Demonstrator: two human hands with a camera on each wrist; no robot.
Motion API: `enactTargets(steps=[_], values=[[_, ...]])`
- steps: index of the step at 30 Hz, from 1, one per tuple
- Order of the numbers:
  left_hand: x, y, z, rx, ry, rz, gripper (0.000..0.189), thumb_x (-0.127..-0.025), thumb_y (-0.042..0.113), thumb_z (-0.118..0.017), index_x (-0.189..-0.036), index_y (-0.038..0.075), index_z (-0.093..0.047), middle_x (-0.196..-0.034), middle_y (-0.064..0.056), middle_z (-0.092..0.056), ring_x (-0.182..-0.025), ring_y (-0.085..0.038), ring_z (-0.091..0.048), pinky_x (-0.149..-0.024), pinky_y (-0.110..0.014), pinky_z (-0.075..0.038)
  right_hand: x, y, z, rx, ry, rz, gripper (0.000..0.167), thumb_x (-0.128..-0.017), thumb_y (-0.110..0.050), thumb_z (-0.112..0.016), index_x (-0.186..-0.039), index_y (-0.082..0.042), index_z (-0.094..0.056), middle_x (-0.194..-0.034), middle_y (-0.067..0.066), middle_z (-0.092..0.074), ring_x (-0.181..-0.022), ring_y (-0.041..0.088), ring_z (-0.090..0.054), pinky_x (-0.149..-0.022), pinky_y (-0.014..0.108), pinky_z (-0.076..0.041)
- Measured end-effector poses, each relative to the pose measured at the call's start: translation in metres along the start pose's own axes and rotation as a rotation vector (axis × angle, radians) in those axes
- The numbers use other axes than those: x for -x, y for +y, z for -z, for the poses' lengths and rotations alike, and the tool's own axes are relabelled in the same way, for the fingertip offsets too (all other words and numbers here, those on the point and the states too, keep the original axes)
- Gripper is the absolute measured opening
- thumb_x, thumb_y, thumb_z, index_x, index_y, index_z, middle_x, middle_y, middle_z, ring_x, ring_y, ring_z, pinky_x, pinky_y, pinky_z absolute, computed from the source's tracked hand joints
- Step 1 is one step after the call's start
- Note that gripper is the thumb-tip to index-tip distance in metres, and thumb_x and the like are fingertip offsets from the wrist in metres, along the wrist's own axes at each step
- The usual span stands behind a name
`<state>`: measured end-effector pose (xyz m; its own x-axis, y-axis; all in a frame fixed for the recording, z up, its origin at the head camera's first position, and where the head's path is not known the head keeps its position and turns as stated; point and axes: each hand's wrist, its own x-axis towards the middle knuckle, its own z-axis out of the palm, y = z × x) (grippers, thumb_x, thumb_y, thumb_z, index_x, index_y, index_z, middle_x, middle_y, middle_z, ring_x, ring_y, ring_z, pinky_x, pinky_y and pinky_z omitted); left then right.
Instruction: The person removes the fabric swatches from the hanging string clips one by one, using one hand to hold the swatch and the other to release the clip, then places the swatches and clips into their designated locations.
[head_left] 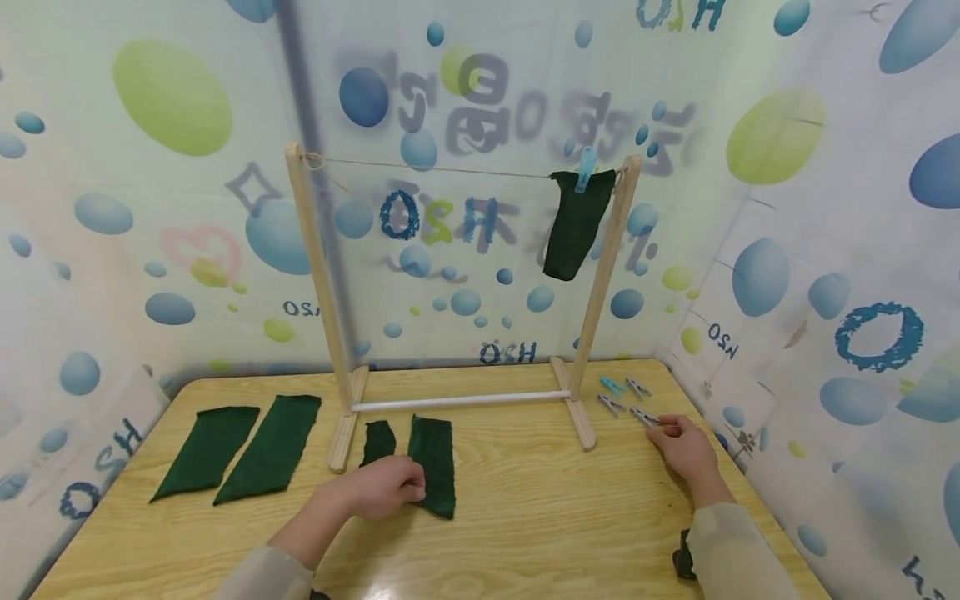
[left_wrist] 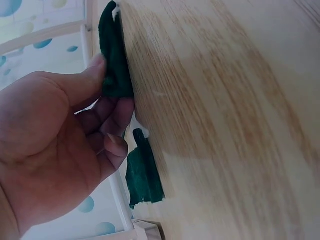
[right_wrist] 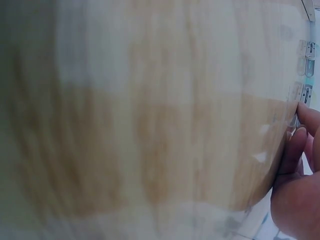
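Observation:
In the head view my left hand is at the near left corner of a dark green cloth strip lying on the table. The left wrist view shows the thumb and fingers pinching the edge of this cloth. A smaller green cloth piece lies just left of it, partly hidden behind the hand. At the table's right side my right hand pinches the near end of a grey clothespin. Two more grey clothespins and a blue clothespin lie beside it.
A wooden frame with a string stands at the back. On the string's right end hangs a green cloth under a blue clothespin. Two green cloths lie at the left. Patterned curtains surround the table.

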<state>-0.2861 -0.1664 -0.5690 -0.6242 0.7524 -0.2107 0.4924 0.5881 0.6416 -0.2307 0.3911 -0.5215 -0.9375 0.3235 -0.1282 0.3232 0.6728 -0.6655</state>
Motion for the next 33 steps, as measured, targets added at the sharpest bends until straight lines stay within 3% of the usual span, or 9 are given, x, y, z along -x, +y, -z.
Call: enactTargets(steps=[5,9,11,13,17,21,24,26,33], values=[[-0.006,-0.012,-0.002,-0.014,-0.017,0.010,0.020,-0.113,0.047,-0.060,-0.103,0.036,-0.073,-0.092,0.019,-0.067,-0.078,-0.002,-0.060,-0.072,-0.029,-0.052,0.000,0.001,0.000,0.002,-0.004,0.000,0.059,-0.110,-0.037,-0.062,-0.151,0.005,-0.053,-0.146,0.034,-0.057,-0.131,0.052,-0.057,-0.112,0.066,-0.044],[-0.005,-0.008,-0.003,0.018,-0.018,0.001,0.019,-0.111,0.050,-0.062,-0.104,0.037,-0.073,-0.093,0.019,-0.069,-0.078,-0.002,-0.063,-0.070,-0.028,-0.054,0.001,0.000,0.001,-0.005,-0.014,0.000,0.060,-0.111,-0.037,-0.061,-0.152,0.005,-0.052,-0.146,0.035,-0.056,-0.131,0.052,-0.056,-0.112,0.067,-0.045],[0.000,0.004,0.000,0.037,-0.011,0.002,0.015,-0.109,0.048,-0.067,-0.109,0.034,-0.073,-0.093,0.017,-0.069,-0.078,-0.002,-0.063,-0.070,-0.028,-0.054,0.002,0.000,0.001,-0.012,-0.020,-0.001,0.060,-0.111,-0.037,-0.061,-0.153,0.004,-0.051,-0.147,0.035,-0.056,-0.131,0.052,-0.056,-0.112,0.067,-0.045],[0.007,0.025,0.004,0.063,0.008,0.031,0.017,-0.107,0.039,-0.074,-0.119,0.028,-0.071,-0.093,0.012,-0.069,-0.079,-0.006,-0.064,-0.072,-0.031,-0.055,0.001,0.000,0.001,-0.016,-0.022,0.000,0.060,-0.111,-0.038,-0.061,-0.153,0.004,-0.051,-0.147,0.035,-0.056,-0.131,0.052,-0.057,-0.112,0.067,-0.045],[0.023,0.071,0.018,0.085,0.032,0.108,0.046,-0.101,0.025,-0.082,-0.143,0.012,-0.065,-0.091,0.005,-0.067,-0.079,-0.013,-0.063,-0.076,-0.037,-0.055,0.000,0.001,0.000,-0.014,-0.017,0.003,0.060,-0.111,-0.038,-0.061,-0.153,0.004,-0.051,-0.145,0.035,-0.057,-0.128,0.052,-0.058,-0.111,0.066,-0.046],[0.026,0.089,0.025,0.038,0.088,0.104,0.053,-0.104,0.026,-0.078,-0.148,0.001,-0.063,-0.088,0.006,-0.066,-0.076,-0.010,-0.060,-0.073,-0.034,-0.053,0.000,0.000,0.001,-0.008,-0.015,0.003,0.060,-0.111,-0.038,-0.061,-0.153,0.004,-0.051,-0.145,0.034,-0.057,-0.128,0.051,-0.058,-0.110,0.066,-0.046],[0.020,0.093,0.030,-0.044,0.185,0.078,0.042,-0.106,0.024,-0.075,-0.140,-0.001,-0.069,-0.089,0.004,-0.066,-0.076,-0.009,-0.058,-0.072,-0.033,-0.053,0.000,-0.001,0.001,-0.015,-0.015,0.001,0.060,-0.112,-0.038,-0.061,-0.153,0.004,-0.051,-0.145,0.035,-0.056,-0.128,0.051,-0.058,-0.110,0.066,-0.046],[0.013,0.098,0.035,-0.084,0.253,0.095,0.033,-0.106,0.019,-0.075,-0.134,0.001,-0.073,-0.092,0.002,-0.067,-0.078,-0.010,-0.059,-0.074,-0.036,-0.055,-0.001,-0.001,0.002,-0.021,-0.013,-0.001,0.061,-0.112,-0.039,-0.061,-0.153,0.004,-0.051,-0.145,0.035,-0.056,-0.129,0.051,-0.057,-0.110,0.066,-0.046],[-0.019,0.093,0.048,-0.161,0.392,0.214,0.020,-0.106,0.011,-0.073,-0.124,0.007,-0.080,-0.105,-0.006,-0.075,-0.092,-0.020,-0.071,-0.085,-0.044,-0.062,-0.002,0.001,0.000,-0.009,-0.017,-0.021,0.061,-0.111,-0.040,-0.061,-0.153,0.003,-0.051,-0.146,0.034,-0.056,-0.130,0.051,-0.057,-0.112,0.066,-0.045]])
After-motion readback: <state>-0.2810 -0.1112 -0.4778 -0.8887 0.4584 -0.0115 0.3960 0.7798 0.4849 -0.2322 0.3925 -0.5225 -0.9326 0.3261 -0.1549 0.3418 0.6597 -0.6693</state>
